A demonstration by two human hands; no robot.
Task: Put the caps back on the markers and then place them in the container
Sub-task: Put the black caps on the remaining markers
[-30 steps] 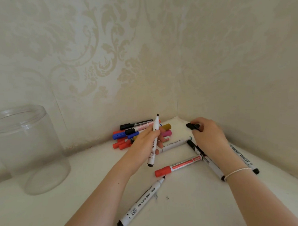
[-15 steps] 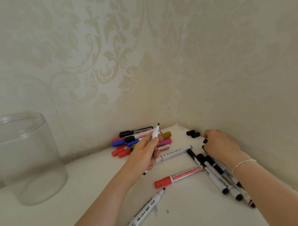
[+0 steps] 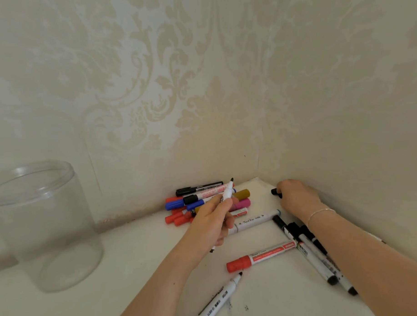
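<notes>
right hand (image 3: 296, 197) moved back to the corner, fingers now on a black cap (image 3: 274, 191)

A white tabletop (image 3: 135, 266) (tucked into a wall corner) bears scattered markers (image 3: 260, 254) and a clear container (image 3: 46, 225).

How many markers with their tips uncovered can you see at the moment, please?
2 for certain: one held upright in the left hand, its marker tip up, and one lying on the table near the bottom edge. Others in the pile or under the right arm may be hidden.
</notes>
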